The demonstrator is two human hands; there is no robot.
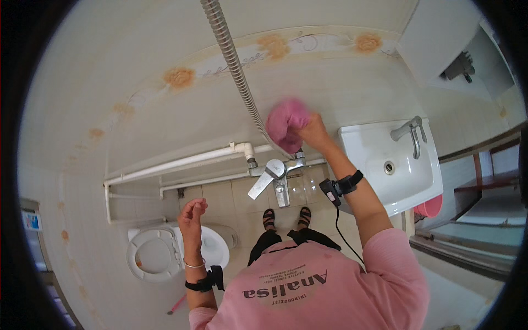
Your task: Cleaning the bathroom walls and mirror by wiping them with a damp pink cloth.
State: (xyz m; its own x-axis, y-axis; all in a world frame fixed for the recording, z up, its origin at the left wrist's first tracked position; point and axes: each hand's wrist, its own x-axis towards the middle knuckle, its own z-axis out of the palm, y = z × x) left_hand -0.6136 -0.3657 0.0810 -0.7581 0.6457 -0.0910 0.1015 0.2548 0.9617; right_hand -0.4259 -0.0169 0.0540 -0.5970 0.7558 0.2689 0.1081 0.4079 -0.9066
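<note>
A pink cloth (287, 121), blurred along its upper edge, is in my right hand (314, 133) in front of the tiled wall. It hangs just above the right end of the chrome shower mixer tap (274, 169), beside the ribbed metal shower hose (235, 62). Whether the cloth touches the wall or the hose I cannot tell. My left hand (192, 214) is raised over the area near the toilet, holding nothing, with its fingers loosely curled and the thumb near them.
White pipes (177, 166) run along the wall to the mixer. A white washbasin (363, 161) with a grey tap (406, 132) is on the right, a pink bucket (431, 206) below it. The toilet (216, 249) stands at left, its seat (133, 258) raised. A black cable (344, 235) hangs from my right wrist strap.
</note>
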